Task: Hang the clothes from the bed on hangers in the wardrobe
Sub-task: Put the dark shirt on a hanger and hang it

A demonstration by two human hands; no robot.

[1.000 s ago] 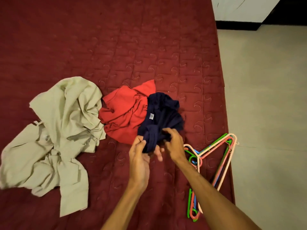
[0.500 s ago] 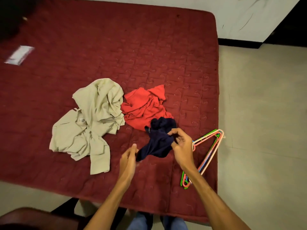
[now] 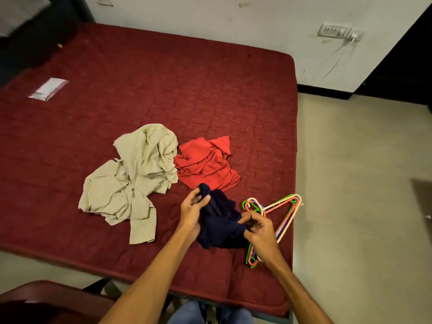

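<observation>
While both hands work at the near right part of the bed (image 3: 140,90), a navy garment (image 3: 219,228) is bunched between them, a soft dark knit in loose folds, partly lifted and partly lying on the cover. The left hand (image 3: 194,208) has its grip clamped on the garment's upper fold, thumb laid over the cloth. The right hand (image 3: 258,230) pinches the lower right edge between thumb and curled fingers.

The bed cover is dark red, quilted in squares with a curled stitch motif. Two other clothes lie on it beyond the hands. A beige shirt (image 3: 135,178), thin woven cloth, is crumpled in a sprawl with a sleeve trailing towards the near edge and a label showing at the collar. A red shirt (image 3: 205,167), softer and heavily creased, lies just beside it on the right, touching its edge. The navy garment's top fold reaches the red shirt's near hem.

A stack of hangers (image 3: 287,213) lies by the bed's right edge: thin plastic triangles in green, pink, white and blue, hooks pointing left. The right hand and wrist cover the middle of the stack, so the count cannot be told.

A clear flat packet (image 3: 48,88) lies far off at the left of the bed. A marked white wall (image 3: 233,24) with a switch plate (image 3: 334,31) stands behind, and pale floor (image 3: 362,206) runs along the right. The person's denim knees (image 3: 210,312) show at the near edge.
</observation>
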